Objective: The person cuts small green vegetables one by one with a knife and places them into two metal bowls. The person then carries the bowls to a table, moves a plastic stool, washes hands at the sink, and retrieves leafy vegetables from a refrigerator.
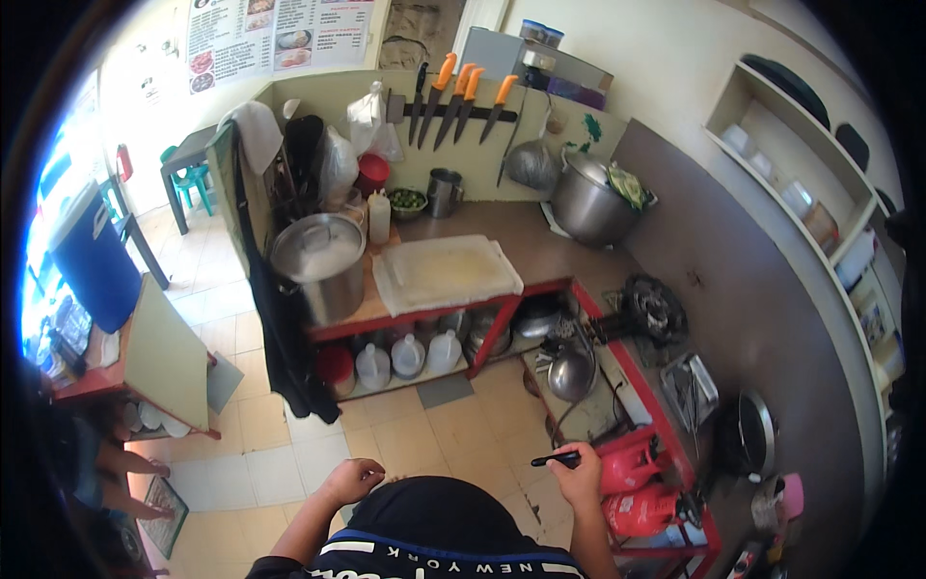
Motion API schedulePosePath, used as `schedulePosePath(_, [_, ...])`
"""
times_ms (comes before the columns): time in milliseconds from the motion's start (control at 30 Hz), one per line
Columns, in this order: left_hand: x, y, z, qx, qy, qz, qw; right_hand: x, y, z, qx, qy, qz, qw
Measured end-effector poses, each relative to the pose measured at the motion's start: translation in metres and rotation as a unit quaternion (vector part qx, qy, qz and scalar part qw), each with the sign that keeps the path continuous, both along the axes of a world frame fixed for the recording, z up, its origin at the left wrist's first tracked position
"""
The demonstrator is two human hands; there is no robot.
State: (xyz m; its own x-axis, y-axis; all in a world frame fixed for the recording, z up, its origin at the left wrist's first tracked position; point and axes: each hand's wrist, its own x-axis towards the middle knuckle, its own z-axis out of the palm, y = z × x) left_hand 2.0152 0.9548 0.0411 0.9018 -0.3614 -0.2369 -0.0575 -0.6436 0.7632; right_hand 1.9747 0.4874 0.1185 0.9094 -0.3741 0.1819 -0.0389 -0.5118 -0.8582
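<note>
My right hand [580, 476] grips a short black object [555, 459], perhaps a marker or a handle, in front of my body. Beside my dark shirt on the other side, my left hand [353, 480] hangs over the tiled floor with its fingers curled inward; its palm is hidden. Two red gas cylinders [629, 467] lie close to my right hand, beneath the counter. Farther ahead, a red-framed table bears a shallow tray [445, 273] with a whitish cover. A large lidded steel pot [318, 268] stands at the tray's left.
Several knives [463, 101] hang on a magnetic strip. A big pot [597, 199] occupies the far corner. Along the right counter are a gas burner [655, 307], a metal tray [689, 391] and a pan [745, 430]. Three plastic jugs [409, 357] fill a low shelf. A person's legs [130, 478] show at left.
</note>
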Motion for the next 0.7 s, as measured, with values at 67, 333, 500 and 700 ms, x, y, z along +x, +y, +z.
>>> schedulePosePath(67, [0.068, -0.005, 0.02, -0.012, -0.02, -0.015, 1.0, 0.066, 0.004, 0.026, 0.01, -0.015, 0.011, 1.0])
schedulePosePath(333, [0.251, -0.016, 0.065, -0.079, -0.079, 0.105, 0.988, 0.363, 0.021, 0.139, 0.033, -0.191, 0.12, 0.974])
schedulePosePath(500, [0.289, -0.013, 0.036, -0.077, -0.045, 0.194, 0.977, 0.596, 0.026, 0.2, 0.01, -0.278, 0.168, 0.946])
schedulePosePath(700, [0.3, -0.02, 0.037, -0.142, 0.082, 0.398, 0.903, 0.867, 0.058, 0.279, -0.101, -0.279, 0.12, 0.947])
